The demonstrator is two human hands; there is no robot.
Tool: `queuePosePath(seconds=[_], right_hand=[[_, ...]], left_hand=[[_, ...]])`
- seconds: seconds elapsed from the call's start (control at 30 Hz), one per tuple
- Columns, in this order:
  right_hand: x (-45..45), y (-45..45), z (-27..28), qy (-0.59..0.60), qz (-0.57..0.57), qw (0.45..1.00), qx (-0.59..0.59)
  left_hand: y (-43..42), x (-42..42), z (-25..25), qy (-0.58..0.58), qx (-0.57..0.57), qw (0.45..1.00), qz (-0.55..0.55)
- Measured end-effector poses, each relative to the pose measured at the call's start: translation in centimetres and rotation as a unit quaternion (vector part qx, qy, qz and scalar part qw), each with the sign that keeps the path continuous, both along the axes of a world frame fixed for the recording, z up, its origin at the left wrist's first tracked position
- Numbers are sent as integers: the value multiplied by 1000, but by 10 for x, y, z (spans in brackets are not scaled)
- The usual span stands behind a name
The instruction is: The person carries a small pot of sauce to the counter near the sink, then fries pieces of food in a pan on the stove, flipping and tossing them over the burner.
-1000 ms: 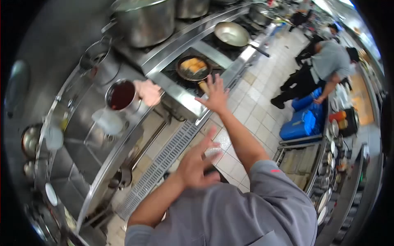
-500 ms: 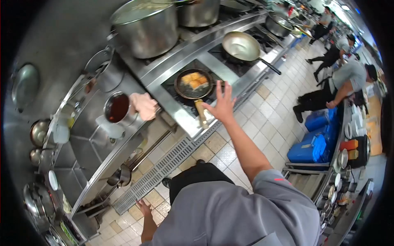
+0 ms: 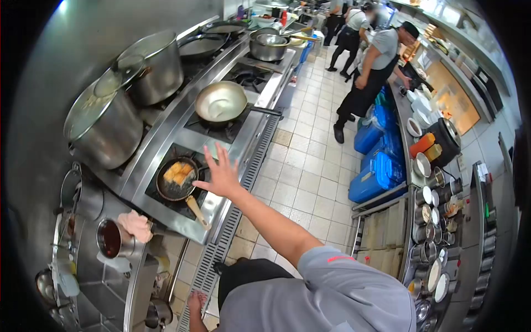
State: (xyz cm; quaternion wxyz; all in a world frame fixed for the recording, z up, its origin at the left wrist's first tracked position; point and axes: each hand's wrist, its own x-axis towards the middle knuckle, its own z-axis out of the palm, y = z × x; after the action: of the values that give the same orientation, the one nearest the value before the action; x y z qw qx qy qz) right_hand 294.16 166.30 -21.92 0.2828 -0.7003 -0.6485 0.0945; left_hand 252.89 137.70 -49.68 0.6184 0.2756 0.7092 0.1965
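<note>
Open with fingers spread, my right hand [image 3: 222, 174] is stretched out over the stove [image 3: 221, 193], just right of a small dark frying pan [image 3: 172, 191]. It holds nothing. Several golden-brown pieces of food [image 3: 179, 174] lie in bubbling oil in that pan. The pan's light-coloured handle [image 3: 197, 212] points toward me, below my right hand. My left hand [image 3: 197, 302] hangs low at my side above the floor drain, fingers loosely apart and holding nothing. Behind the small pan, a larger light-metal pan [image 3: 221, 104] with a black handle rests on another burner.
Tall stock pots [image 3: 105, 135] stand at the stove's back left. A pot of dark red liquid [image 3: 113, 243] sits beside a pink cloth [image 3: 135, 225] at left. Blue bins [image 3: 371, 182] line the right side. A co-worker [image 3: 376, 66] stands at the right counter, with others farther back.
My view has swung right, so the stove and pans appear farther left. My right hand stays open beside the small pan. The near co-worker now stands facing the counter with an arm reaching over it.
</note>
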Motion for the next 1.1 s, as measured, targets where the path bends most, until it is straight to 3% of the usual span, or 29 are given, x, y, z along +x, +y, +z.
queuePosePath(seconds=[0.1, 0.17, 0.3, 0.4, 0.47, 0.53, 0.63, 0.73, 0.83, 0.87, 1.0, 1.1], right_hand=[[61, -27, -60, 37, -66, 996, -40], [107, -77, -107, 82, -114, 987, -85], [141, -187, -180, 80, -194, 946, -249], [128, -219, -210, 131, -198, 933, -271], [99, -223, -218, 104, -153, 958, -219], [68, -192, -190, 76, -79, 983, -146], [5, -160, -116, 7, 37, 995, -88], [-18, -133, -62, 27, 56, 997, 36], [-16, -116, -49, -33, 69, 996, -37], [-15, -109, -40, -46, 91, 994, -35], [-24, -96, -50, -49, 99, 994, 16], [-48, -104, -47, -9, 110, 993, 49]], left_hand=[[92, 52, -6, -60, 68, 988, -123], [128, 134, 71, -150, 78, 985, -24], [191, 214, 124, -304, 2, 947, 105], [224, 231, 84, -317, 77, 939, 107], [221, 237, 81, -337, 84, 933, 96], [224, 245, 83, -352, 104, 923, 111], [199, 245, 118, -361, 44, 919, 151], [158, 212, 77, -413, 54, 902, 115], [90, 175, 22, -341, 51, 932, 115], [66, 159, 4, -319, 39, 941, 103], [-47, 71, -47, -50, -5, 997, -54], [-118, 3, -71, 13, -69, 997, -41]])
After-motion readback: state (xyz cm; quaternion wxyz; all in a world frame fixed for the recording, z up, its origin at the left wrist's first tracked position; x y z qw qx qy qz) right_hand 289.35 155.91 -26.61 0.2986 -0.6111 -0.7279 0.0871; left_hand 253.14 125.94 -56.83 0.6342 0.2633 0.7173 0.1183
